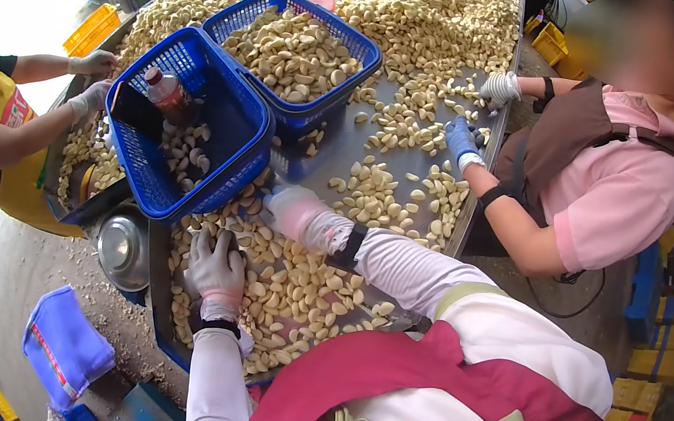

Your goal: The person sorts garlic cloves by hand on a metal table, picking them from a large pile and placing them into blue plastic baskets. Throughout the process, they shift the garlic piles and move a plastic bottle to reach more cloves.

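Pale peeled garlic cloves, or something very like them, lie loose on the metal table in front of me. My left hand, in a light grey glove, rests palm down on the cloves with its fingers apart. Farther right, my right hand, also gloved, is low over the cloves beside a blue basket. Motion blurs its fingers, so any clove in them is hidden. That tilted blue basket holds a bottle with a red cap, a dark object and some cloves. Behind it, a second blue basket is heaped with cloves.
Across the table at right, a person in a pink shirt has gloved hands among cloves. Another person in a yellow apron works at left. A large clove heap covers the far end. A round metal lid sits by the table's left edge.
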The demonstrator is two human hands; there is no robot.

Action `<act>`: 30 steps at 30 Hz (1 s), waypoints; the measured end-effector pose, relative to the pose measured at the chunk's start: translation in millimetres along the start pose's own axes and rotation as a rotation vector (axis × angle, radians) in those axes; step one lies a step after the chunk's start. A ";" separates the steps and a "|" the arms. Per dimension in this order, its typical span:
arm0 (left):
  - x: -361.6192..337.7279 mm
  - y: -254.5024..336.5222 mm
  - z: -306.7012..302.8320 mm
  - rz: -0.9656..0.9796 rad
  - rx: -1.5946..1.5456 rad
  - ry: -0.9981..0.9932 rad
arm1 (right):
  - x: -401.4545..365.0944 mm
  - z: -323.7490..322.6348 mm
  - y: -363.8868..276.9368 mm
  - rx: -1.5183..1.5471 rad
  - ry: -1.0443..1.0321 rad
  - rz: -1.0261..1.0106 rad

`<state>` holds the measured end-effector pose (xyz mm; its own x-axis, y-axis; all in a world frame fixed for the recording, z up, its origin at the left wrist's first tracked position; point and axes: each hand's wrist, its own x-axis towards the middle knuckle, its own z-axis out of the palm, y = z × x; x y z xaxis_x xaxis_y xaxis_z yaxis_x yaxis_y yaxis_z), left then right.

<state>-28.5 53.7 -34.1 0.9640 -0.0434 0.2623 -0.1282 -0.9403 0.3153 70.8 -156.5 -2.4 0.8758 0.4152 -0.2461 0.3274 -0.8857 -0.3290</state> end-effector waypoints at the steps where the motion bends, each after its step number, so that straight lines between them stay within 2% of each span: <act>1: 0.6 -0.7 1.0 0.006 0.008 0.007 | -4.5 -8.0 2.6 -0.011 -0.143 0.052; 5: 0.8 -1.1 4.6 0.010 0.000 0.033 | -37.4 -28.7 30.6 0.047 -0.261 0.092; 8: 4.4 -4.0 3.6 0.012 -0.046 -0.014 | -74.5 -37.0 46.9 0.605 -0.164 0.082; 9: 5.3 -4.3 0.9 -0.032 -0.087 -0.056 | -86.7 -40.9 49.5 0.605 -0.170 0.090; 11: 6.7 20.2 -8.4 -0.126 -0.205 0.031 | -104.6 -58.0 47.2 0.784 -0.124 0.061; 12: 8.6 37.0 -11.8 -0.023 -0.348 0.011 | -108.1 -42.2 53.0 0.734 -0.016 -0.100; 13: 9.1 54.9 -13.2 0.077 -0.489 -0.010 | -119.2 -51.3 40.7 0.669 0.014 -0.158; 14: 8.9 68.3 -13.2 0.010 -0.919 -0.279 | -124.6 -47.7 34.1 0.673 0.077 -0.231; 15: 2.0 86.0 -14.5 -0.215 -1.399 -0.537 | -127.6 -44.0 28.5 0.673 0.142 -0.305; 17: 3.0 100.4 -9.8 -0.243 -1.710 -0.641 | -128.3 -37.4 23.3 0.644 0.221 -0.357; 18: 0.2 100.8 -3.7 -0.237 -1.711 -0.644 | -127.0 -34.6 20.3 1.010 0.223 -0.077; 19: -3.7 102.2 -0.9 -0.246 -1.504 -0.535 | -126.0 -31.9 19.8 1.364 0.215 0.220; 20: -7.8 102.3 1.4 -0.255 -1.295 -0.426 | -125.4 -29.1 21.8 1.137 0.222 0.227; 21: -12.1 102.7 4.2 -0.260 -1.294 -0.427 | -126.2 -24.6 21.3 1.140 0.218 0.229; 23: -11.9 118.0 -9.3 -0.304 -1.251 -0.368 | -129.5 -22.8 12.8 0.638 0.095 0.132; 25: -13.8 115.1 -4.5 -0.247 -1.211 -0.382 | -125.0 -1.6 11.7 0.678 0.124 0.156; 27: -16.1 117.2 -8.8 -0.404 -1.404 -0.472 | -119.9 14.9 12.0 1.099 0.239 0.329; 28: -17.6 116.4 -8.8 -0.411 -1.401 -0.469 | -117.8 20.7 13.4 0.907 0.327 0.332; 30: -19.8 118.6 -6.6 -0.431 -1.403 -0.549 | -118.4 7.6 5.2 0.789 0.367 0.298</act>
<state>-64.3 -54.7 4.2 0.9075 -0.2707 -0.3212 0.3641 0.1260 0.9228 -33.9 -208.6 18.1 0.9868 -0.0191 -0.1607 -0.1492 -0.4909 -0.8583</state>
